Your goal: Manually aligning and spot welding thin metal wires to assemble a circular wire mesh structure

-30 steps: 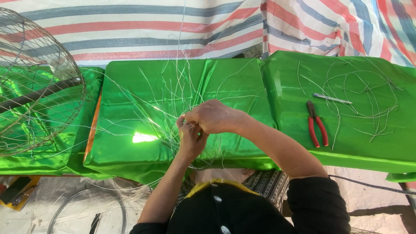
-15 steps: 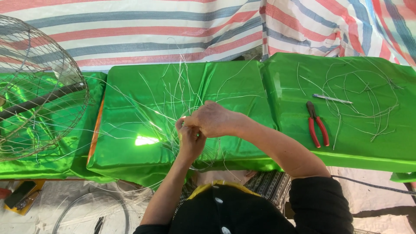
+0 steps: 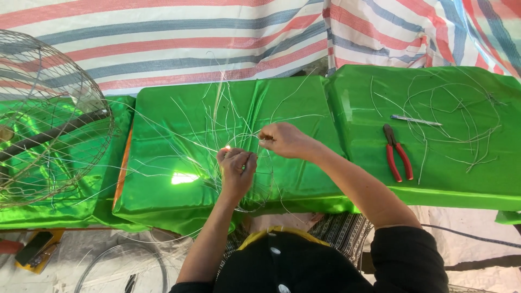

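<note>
left hand (image 3: 236, 165) pinches thin silver wire strands (image 3: 217, 127), steadying them | right hand (image 3: 282, 140) closed, pulling one taut | red-handled pliers (image 3: 397, 152) nearby (idle) on green bench (image 3: 304, 179)

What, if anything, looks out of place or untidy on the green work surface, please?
Nothing looks damaged. Loose wire offcuts lie tangled around the red-handled pliers, and thin wires splay outward from where the left hand and right hand work.

Red-handled pliers (image 3: 398, 159) on green cloth (image 3: 445, 173); wire cage (image 3: 46, 119) left; striped tarp (image 3: 190, 43) behind.
</note>
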